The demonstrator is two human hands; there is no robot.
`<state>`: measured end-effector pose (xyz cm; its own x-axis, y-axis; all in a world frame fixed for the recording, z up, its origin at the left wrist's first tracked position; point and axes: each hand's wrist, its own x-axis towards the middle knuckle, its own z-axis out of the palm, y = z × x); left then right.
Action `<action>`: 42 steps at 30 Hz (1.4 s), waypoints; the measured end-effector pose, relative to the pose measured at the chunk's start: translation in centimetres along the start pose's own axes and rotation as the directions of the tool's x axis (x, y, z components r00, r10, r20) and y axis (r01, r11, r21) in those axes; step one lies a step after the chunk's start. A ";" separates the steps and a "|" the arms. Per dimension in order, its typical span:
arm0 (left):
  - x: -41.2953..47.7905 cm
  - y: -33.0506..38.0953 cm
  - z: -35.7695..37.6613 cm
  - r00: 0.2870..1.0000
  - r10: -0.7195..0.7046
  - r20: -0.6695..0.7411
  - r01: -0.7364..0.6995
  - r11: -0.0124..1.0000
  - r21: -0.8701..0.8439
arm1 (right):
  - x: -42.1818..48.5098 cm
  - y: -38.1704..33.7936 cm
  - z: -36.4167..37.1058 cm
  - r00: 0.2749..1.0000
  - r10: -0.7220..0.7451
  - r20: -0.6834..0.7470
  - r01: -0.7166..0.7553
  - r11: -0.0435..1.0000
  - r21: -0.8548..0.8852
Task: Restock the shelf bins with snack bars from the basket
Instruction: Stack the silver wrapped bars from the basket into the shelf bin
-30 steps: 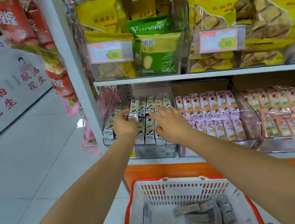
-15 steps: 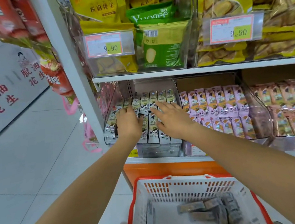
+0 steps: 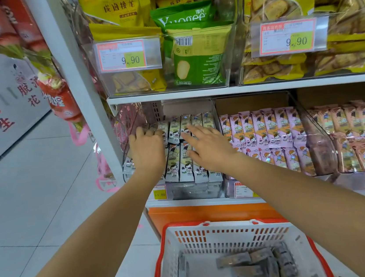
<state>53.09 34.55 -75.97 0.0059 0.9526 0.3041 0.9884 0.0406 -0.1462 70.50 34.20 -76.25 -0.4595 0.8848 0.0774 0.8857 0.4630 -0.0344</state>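
A clear shelf bin (image 3: pixel 192 189) on the lower shelf holds rows of white-and-grey snack bars (image 3: pixel 179 159). My left hand (image 3: pixel 147 149) lies palm down on the bars at the bin's left side, fingers slightly bent over them. My right hand (image 3: pixel 209 150) rests flat on the bars at the bin's right side, fingers spread. Below stands a white basket with a red rim (image 3: pixel 212 238), and several grey snack bars (image 3: pixel 256 262) lie loose on its bottom.
A bin of pink bars (image 3: pixel 268 132) and one of peach bars (image 3: pixel 360 137) stand to the right. The upper shelf (image 3: pixel 217 91) carries yellow and green snack bags behind price tags. A white upright post (image 3: pixel 78 82) stands left, with tiled floor beyond.
Both hands have stayed on the grey-and-white bars, shifting only slightly; my left hand moved a little left over them. The camera has come closer to the shelf.
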 end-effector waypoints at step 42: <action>-31.0 22.6 15.5 0.418 0.620 0.664 -0.098 0.758 -0.645 | -33.2 7.5 18.8 0.839 0.460 0.291 -0.504 0.859 0.095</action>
<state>72.90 10.57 -103.27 0.5144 0.6234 -0.5889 0.8461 -0.2571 0.4669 91.19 9.26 -97.82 0.0028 0.9705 -0.2411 0.9856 -0.0434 -0.1633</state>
